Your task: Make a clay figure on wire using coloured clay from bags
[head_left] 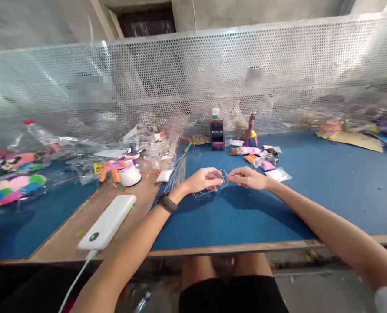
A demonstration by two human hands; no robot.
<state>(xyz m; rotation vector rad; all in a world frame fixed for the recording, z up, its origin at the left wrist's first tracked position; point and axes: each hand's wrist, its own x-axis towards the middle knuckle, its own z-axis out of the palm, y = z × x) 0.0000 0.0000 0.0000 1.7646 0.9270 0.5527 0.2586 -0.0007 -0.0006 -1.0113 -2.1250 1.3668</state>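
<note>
My left hand [206, 180] is closed on a thin wire frame [226, 177], its thumb and fingers pinching it above the blue mat [193, 232]. Close beside it, my right hand [247, 178] pinches thin wire at the frame's right side. Loose wire ends stick out below and above the fingers, and part of the frame hangs under my left hand. The wire's full shape is too fine to make out. Behind my left wrist lies a bundle of straight wires [179, 174].
Beyond my hands stand a dark bottle [217, 135] and a clay long-necked figure [251, 130], with clay packets [252, 159] nearby. To the left are a white power bank [108, 221] with a cable, a white tub [130, 176] and crumpled plastic bags [147, 145]. A perforated metal screen [180, 78] closes off the back.
</note>
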